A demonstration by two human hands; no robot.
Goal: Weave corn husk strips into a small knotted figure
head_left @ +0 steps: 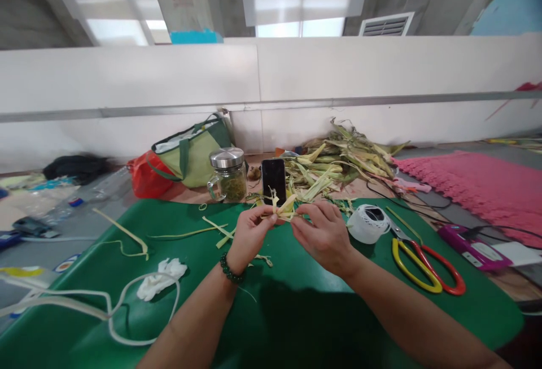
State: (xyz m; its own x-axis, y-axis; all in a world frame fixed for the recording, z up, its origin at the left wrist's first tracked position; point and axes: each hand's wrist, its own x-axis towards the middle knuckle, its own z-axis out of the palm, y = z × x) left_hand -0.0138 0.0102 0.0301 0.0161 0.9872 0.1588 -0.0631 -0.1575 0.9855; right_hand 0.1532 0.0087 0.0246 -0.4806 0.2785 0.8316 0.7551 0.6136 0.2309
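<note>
Both my hands meet above the green table top [296, 312]. My left hand [249, 233], with a dark bead bracelet on the wrist, pinches a small bundle of pale yellow leaf strips [283, 208]. My right hand [324, 234] is closed on the same bundle from the right, its fingers curled around the strips. The strips' ends stick up between the two hands. Loose leaf strips [220, 232] lie on the green surface just left of my left hand.
A pile of dried leaves [339, 160], a black phone [273, 180] standing upright, a lidded glass jar [228, 176], and a green bag [192, 151] sit behind. A white thread spool [366, 223] and red-yellow scissors [427, 264] lie right. White tissue [163, 277] and white cord [97, 307] lie left.
</note>
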